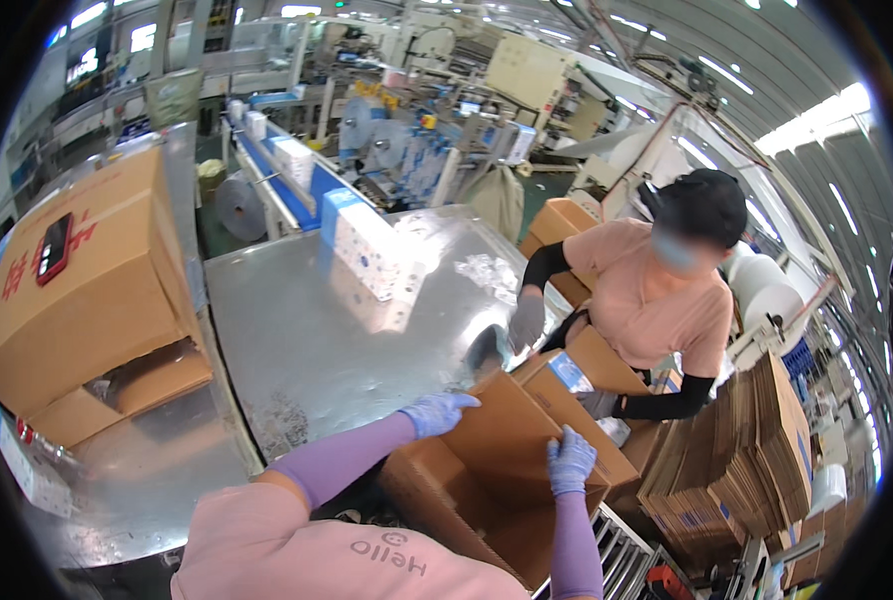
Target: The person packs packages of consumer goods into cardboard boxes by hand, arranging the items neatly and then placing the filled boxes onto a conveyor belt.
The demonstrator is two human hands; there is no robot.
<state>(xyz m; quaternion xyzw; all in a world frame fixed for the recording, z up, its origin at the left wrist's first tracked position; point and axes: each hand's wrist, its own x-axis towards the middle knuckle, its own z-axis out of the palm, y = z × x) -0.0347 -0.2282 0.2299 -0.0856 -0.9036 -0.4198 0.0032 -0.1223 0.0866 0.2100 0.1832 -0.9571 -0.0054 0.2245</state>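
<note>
An open cardboard box (pixel 503 480) stands in front of me, its inside bare where I can see it. My left hand (pixel 439 415), in a blue-purple glove, reaches to the left edge of the box's raised far flap (pixel 503 412). Its fingers point right along that edge; whether they grip it is unclear. At the box's right side, my right hand (pixel 572 461), gloved alike, holds the upper edge with fingers raised and thumb apart. Another open carton (pixel 559 394) touches the far side, with a co-worker's gloved hand (pixel 600 405) at it.
A metal table (pixel 289 345) carries a white-and-blue wrapped pack (pixel 368 247), beside a blue conveyor (pixel 304 214). At left, a large carton (pixel 90 277) bears a phone (pixel 55 249). Flattened cartons (pixel 724 450) and a roller conveyor (pixel 619 547) stand right. A co-worker (pixel 653 292) faces me.
</note>
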